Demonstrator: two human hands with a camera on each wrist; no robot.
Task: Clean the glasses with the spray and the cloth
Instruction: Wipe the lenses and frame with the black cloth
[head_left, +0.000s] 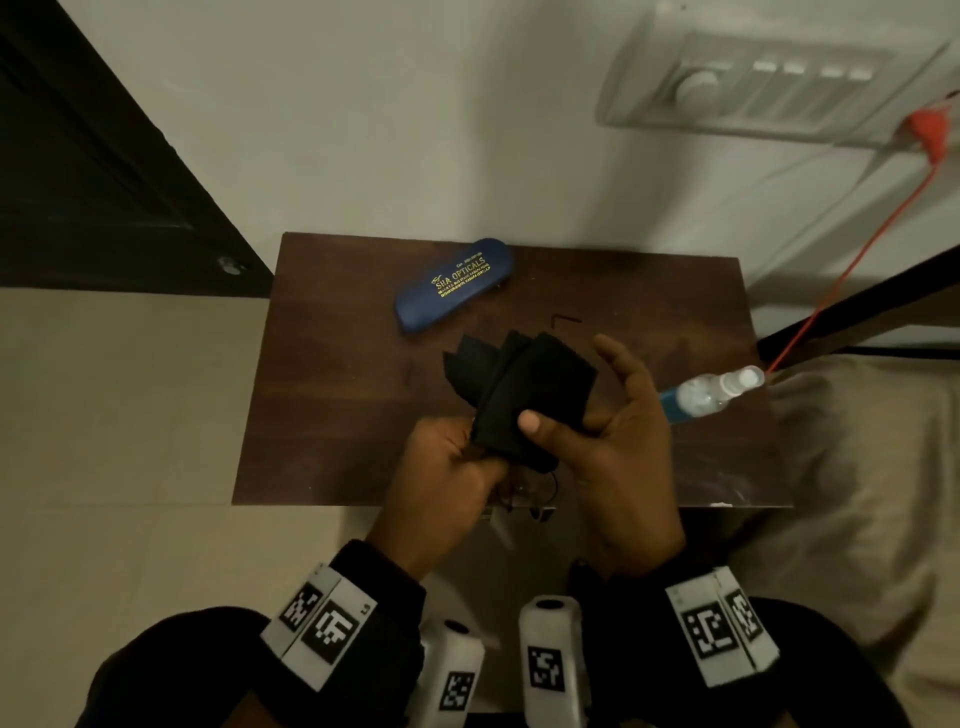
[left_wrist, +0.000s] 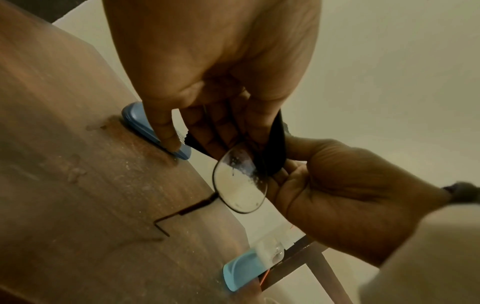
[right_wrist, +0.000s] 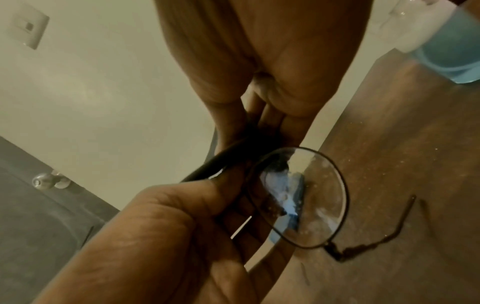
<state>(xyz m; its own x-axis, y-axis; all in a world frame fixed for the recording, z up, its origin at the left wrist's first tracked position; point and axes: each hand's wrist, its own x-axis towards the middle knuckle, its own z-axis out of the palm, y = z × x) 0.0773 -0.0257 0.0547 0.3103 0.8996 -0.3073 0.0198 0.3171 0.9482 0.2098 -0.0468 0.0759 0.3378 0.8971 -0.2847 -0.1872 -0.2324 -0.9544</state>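
Over the dark wooden table (head_left: 322, 415) my left hand (head_left: 457, 457) grips thin wire-framed glasses (left_wrist: 240, 179) by the frame. One round lens (right_wrist: 298, 197) hangs free and shows smears and droplets. My right hand (head_left: 566, 415) pinches a black cloth (head_left: 519, 384), thumb on top and fingers beneath, folded over the glasses' other side, which it hides. In the head view only a bit of the frame (head_left: 535, 493) shows below the hands. The spray bottle (head_left: 711, 395), clear with blue liquid, lies on its side at the table's right edge, untouched.
A blue glasses case (head_left: 454, 283) with gold lettering lies at the back of the table. A white wall with a switch panel (head_left: 753, 78) stands behind it, and an orange cable (head_left: 857, 260) runs down to the right. A dark door (head_left: 104, 182) is on the left.
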